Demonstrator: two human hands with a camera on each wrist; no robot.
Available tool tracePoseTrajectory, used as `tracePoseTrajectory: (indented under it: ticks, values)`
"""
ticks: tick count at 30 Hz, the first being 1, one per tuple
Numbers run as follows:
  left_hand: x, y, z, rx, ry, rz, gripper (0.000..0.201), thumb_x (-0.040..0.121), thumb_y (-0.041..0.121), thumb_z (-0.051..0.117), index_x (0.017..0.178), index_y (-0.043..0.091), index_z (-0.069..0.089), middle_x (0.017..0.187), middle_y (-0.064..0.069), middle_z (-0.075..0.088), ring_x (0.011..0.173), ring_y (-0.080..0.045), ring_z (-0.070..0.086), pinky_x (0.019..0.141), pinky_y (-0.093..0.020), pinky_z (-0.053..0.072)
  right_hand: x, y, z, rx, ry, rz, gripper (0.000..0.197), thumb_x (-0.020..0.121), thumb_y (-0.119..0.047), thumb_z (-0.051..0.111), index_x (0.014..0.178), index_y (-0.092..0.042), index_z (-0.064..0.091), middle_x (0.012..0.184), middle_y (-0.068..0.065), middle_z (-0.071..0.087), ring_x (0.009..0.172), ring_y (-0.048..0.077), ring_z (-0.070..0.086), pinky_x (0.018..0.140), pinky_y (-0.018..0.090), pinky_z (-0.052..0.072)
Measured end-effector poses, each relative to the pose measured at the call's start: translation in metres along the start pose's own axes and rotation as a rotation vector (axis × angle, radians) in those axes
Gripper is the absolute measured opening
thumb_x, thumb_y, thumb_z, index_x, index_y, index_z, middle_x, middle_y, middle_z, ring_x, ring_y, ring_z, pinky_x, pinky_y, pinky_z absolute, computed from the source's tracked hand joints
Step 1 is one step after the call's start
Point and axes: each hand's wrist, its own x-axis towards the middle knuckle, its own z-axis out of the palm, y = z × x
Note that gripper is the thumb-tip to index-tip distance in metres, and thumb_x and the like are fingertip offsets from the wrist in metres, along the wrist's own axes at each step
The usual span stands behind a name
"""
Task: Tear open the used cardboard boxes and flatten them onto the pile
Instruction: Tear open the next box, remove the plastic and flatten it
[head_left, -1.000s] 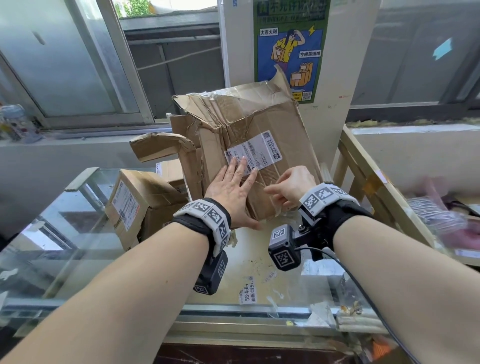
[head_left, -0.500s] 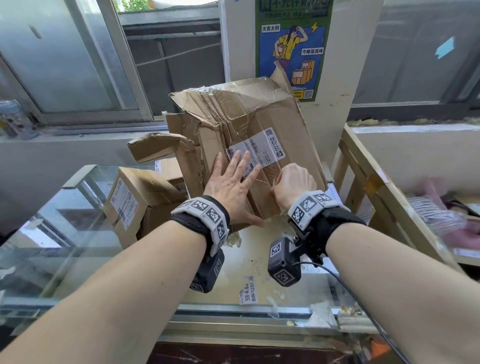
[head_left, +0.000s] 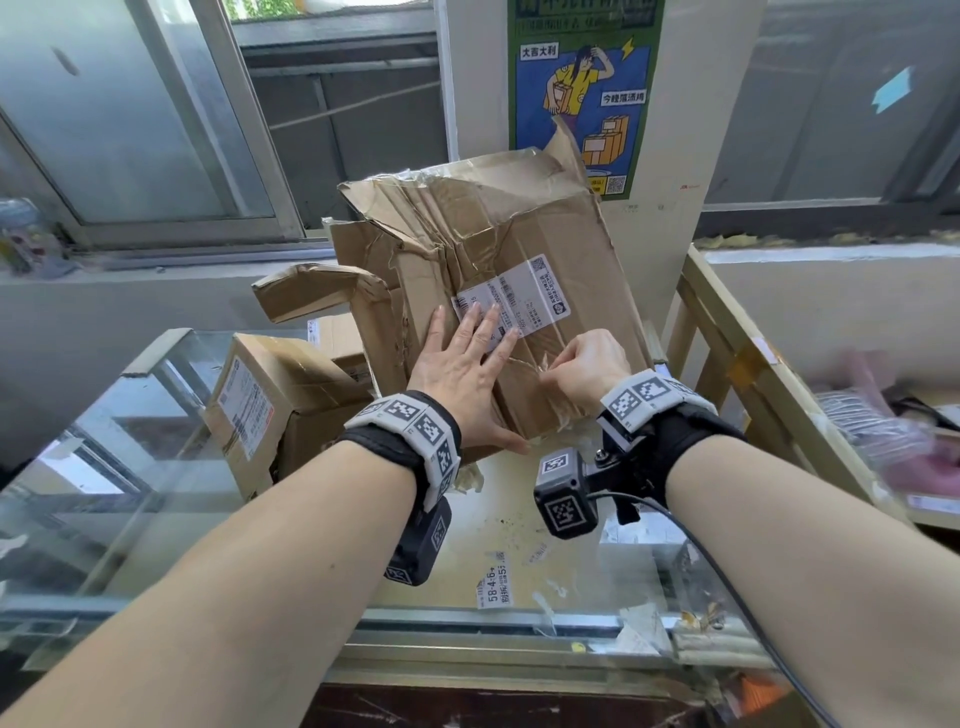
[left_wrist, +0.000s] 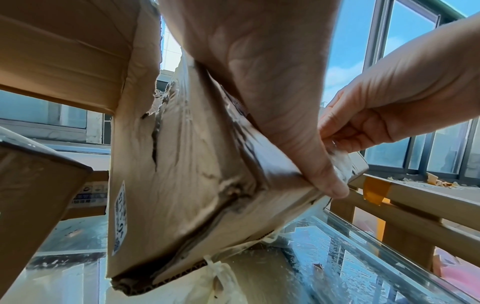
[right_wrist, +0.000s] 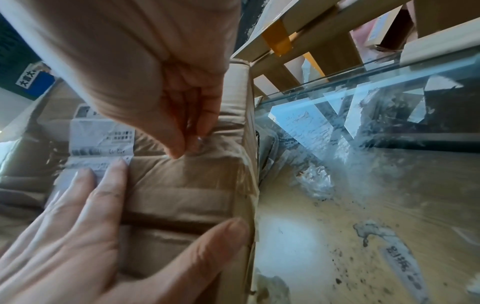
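A crumpled brown cardboard box (head_left: 519, 234) with a white shipping label (head_left: 524, 291) stands tilted on the glass counter (head_left: 545, 525). My left hand (head_left: 467, 358) lies flat on its front face. The fingers are straight and reach the label, and the thumb is at the lower edge. My right hand (head_left: 563, 364), just to the right, pinches a lifted bit of clear tape (left_wrist: 340, 160) on the same face. In the right wrist view its thumb and fingertips (right_wrist: 182, 144) meet over the taped cardboard (right_wrist: 187, 195).
A second, closed box (head_left: 260, 405) sits on the counter to the left, with more cardboard behind it. A wooden rack (head_left: 727, 332) stands close on the right. Behind the box are a pillar with a poster (head_left: 582, 93) and windows. A paper sticker (head_left: 493, 587) lies on the counter.
The box has tipped slightly more upright and my left hand has slid a little up its face. My right hand stays at the same spot, working at the tape.
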Motion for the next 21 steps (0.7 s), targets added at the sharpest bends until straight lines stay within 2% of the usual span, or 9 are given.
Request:
tracePoseTrajectory:
  ticks: [2, 4, 8, 12, 17, 21]
  values:
    - [0.000, 0.000, 0.001, 0.011, 0.002, 0.007, 0.131, 0.053, 0.099, 0.030, 0.150, 0.024, -0.018, 0.156, -0.008, -0.026, 0.143, -0.024, -0.026, 0.112, -0.057, -0.013, -0.001, 0.003, -0.003, 0.042, -0.038, -0.004, 0.024, 0.075, -0.014, 0.078, 0.057, -0.018, 0.063, 0.083, 0.008, 0.068, 0.083, 0.020, 0.063, 0.074, 0.030, 0.052]
    - [-0.001, 0.000, 0.002, 0.018, 0.001, 0.009, 0.131, 0.053, 0.099, 0.030, 0.149, 0.024, -0.018, 0.155, -0.008, -0.027, 0.143, -0.024, -0.026, 0.111, -0.057, -0.013, -0.002, 0.006, -0.005, 0.079, -0.065, -0.009, 0.029, 0.073, -0.014, 0.079, 0.053, -0.020, 0.060, 0.078, 0.007, 0.068, 0.078, 0.019, 0.062, 0.073, 0.031, 0.053]
    - [-0.002, 0.001, 0.001, 0.020, -0.004, 0.008, 0.131, 0.053, 0.099, 0.031, 0.149, 0.025, -0.019, 0.155, -0.008, -0.028, 0.142, -0.024, -0.027, 0.111, -0.057, -0.013, -0.003, 0.010, -0.006, 0.157, -0.100, -0.005, 0.023, 0.070, -0.013, 0.081, 0.057, -0.016, 0.063, 0.078, 0.010, 0.070, 0.076, 0.021, 0.065, 0.074, 0.034, 0.057]
    - [-0.003, 0.001, 0.000, 0.013, -0.013, 0.007, 0.131, 0.053, 0.099, 0.033, 0.149, 0.025, -0.019, 0.155, -0.007, -0.029, 0.142, -0.024, -0.027, 0.112, -0.056, -0.013, -0.007, 0.011, -0.007, 0.193, -0.118, -0.012, 0.020, 0.066, -0.007, 0.080, 0.055, -0.015, 0.065, 0.074, 0.013, 0.072, 0.081, 0.030, 0.071, 0.076, 0.047, 0.058]
    - [-0.005, 0.003, 0.000, 0.015, -0.020, 0.021, 0.131, 0.055, 0.097, 0.035, 0.149, 0.024, -0.018, 0.155, -0.009, -0.028, 0.143, -0.026, -0.025, 0.112, -0.056, -0.013, -0.011, 0.009, -0.005, 0.170, -0.083, -0.008, 0.021, 0.065, -0.014, 0.084, 0.060, -0.016, 0.064, 0.074, 0.010, 0.071, 0.076, 0.026, 0.070, 0.076, 0.044, 0.059]
    - [-0.007, 0.003, 0.002, 0.004, -0.004, 0.028, 0.131, 0.056, 0.097, 0.034, 0.150, 0.022, -0.018, 0.155, -0.008, -0.028, 0.143, -0.026, -0.024, 0.113, -0.055, -0.013, -0.012, 0.003, -0.009, 0.269, -0.025, 0.022, 0.045, 0.064, -0.019, 0.087, 0.084, -0.012, 0.047, 0.072, 0.010, 0.066, 0.054, 0.021, 0.064, 0.063, 0.041, 0.060]
